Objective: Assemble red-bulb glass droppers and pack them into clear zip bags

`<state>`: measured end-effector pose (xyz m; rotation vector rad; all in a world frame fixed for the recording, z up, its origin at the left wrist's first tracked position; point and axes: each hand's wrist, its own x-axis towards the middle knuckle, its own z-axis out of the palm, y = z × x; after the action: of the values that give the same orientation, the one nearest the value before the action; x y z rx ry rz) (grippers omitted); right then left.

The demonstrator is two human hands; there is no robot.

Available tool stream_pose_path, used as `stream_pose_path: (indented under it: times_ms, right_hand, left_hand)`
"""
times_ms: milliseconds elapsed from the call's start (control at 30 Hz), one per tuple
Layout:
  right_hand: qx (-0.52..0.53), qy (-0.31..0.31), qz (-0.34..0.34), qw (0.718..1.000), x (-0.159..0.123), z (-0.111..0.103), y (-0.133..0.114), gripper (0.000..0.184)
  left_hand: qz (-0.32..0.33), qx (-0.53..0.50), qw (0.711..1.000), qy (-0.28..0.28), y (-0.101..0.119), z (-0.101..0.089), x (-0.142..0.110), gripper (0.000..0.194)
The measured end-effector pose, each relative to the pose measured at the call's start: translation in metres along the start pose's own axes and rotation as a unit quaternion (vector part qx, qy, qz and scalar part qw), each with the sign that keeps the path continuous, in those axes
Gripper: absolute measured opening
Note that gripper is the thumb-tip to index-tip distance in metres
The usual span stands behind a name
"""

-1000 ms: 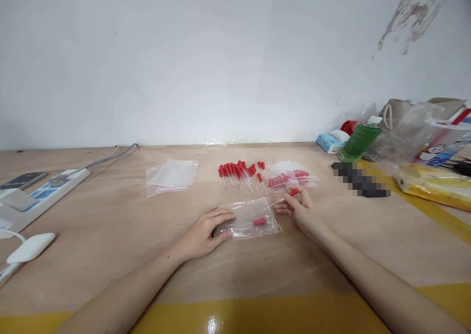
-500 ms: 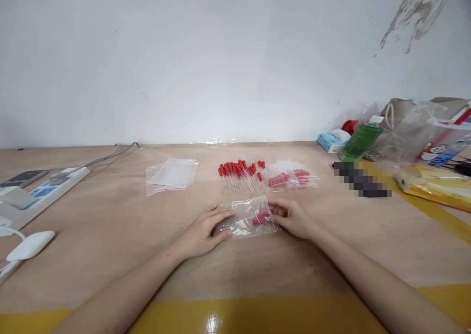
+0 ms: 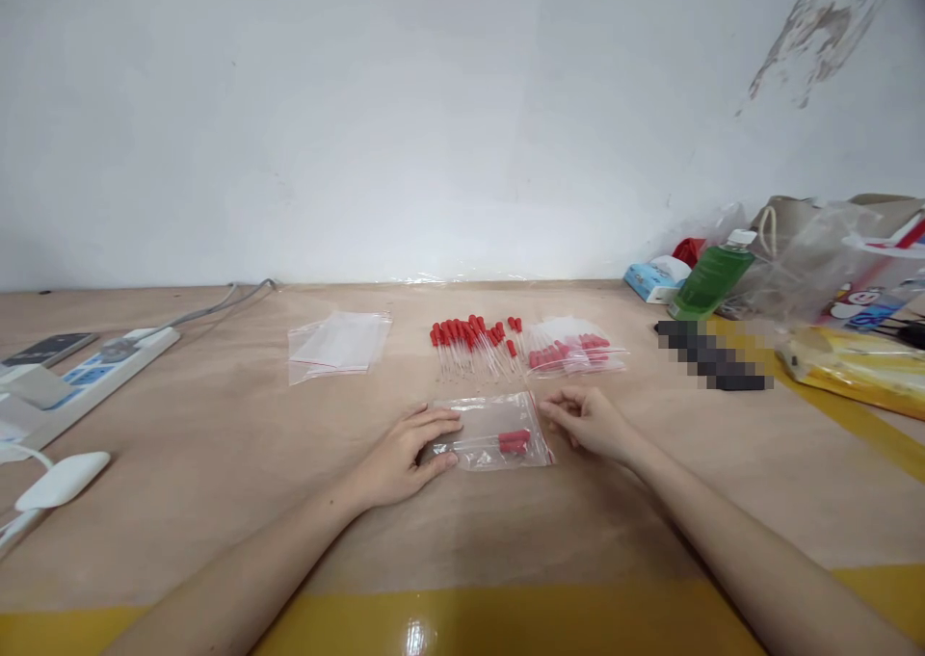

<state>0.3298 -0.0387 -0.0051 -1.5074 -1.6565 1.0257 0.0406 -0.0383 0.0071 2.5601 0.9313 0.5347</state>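
Observation:
A clear zip bag point(image 3: 484, 413) lies flat on the table with two red-bulbed glass droppers point(image 3: 515, 440) inside, their bulbs side by side near the red-lined mouth. My left hand point(image 3: 409, 454) rests on the bag's left end, thumb and fingers apart and laid flat. Just right of the bag's mouth is my right hand point(image 3: 584, 419), its fingers loosely bent and a little apart, with nothing visible in them. Behind the bag lies a pile of droppers point(image 3: 462, 338) with red bulbs. Several filled bags point(image 3: 574, 348) overlap to the right of that pile.
A stack of zip bags point(image 3: 341, 343) lies at the back left. Further left are a power strip point(image 3: 93, 377), a phone point(image 3: 49, 350) and a white plug-like piece point(image 3: 64, 481). On the right stand a green bottle point(image 3: 712, 275), a tissue pack point(image 3: 656, 278) and a yellow packet point(image 3: 857, 362).
My right hand has slid a second dropper into the bag beside the first, let go of it and drawn back from the mouth. My left hand has stayed in place.

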Motion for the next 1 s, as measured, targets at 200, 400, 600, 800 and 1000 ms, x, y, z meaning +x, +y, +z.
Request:
stream_pose_path:
  times_ms: [200,400,600,800,1000]
  right_hand:
    - [-0.245,0.197,-0.071,0.947,0.030,-0.028,-0.008,0.015]
    - [-0.331,0.175,0.000,0.927,0.090,-0.024,-0.036,0.019]
    - [-0.309,0.160,0.088,0.933,0.132,-0.001,-0.040,0.026]
    - [-0.298,0.143,0.148,0.932,0.141,-0.003,-0.036,0.029]
    - [-0.255,0.141,0.121,0.949,0.136,-0.011,-0.046,0.029]
  left_hand:
    - [0.000,0.000,1.000,0.004,-0.002,0.001,0.000,0.036]
    - [0.005,0.004,1.000,0.001,-0.002,0.001,0.000,0.036]
    - [0.004,0.003,1.000,-0.004,-0.002,0.000,0.001,0.037]
    - [0.013,0.000,1.000,0.002,-0.001,-0.001,0.000,0.036]
    - [0.007,-0.001,1.000,0.000,-0.001,-0.001,0.001,0.036]
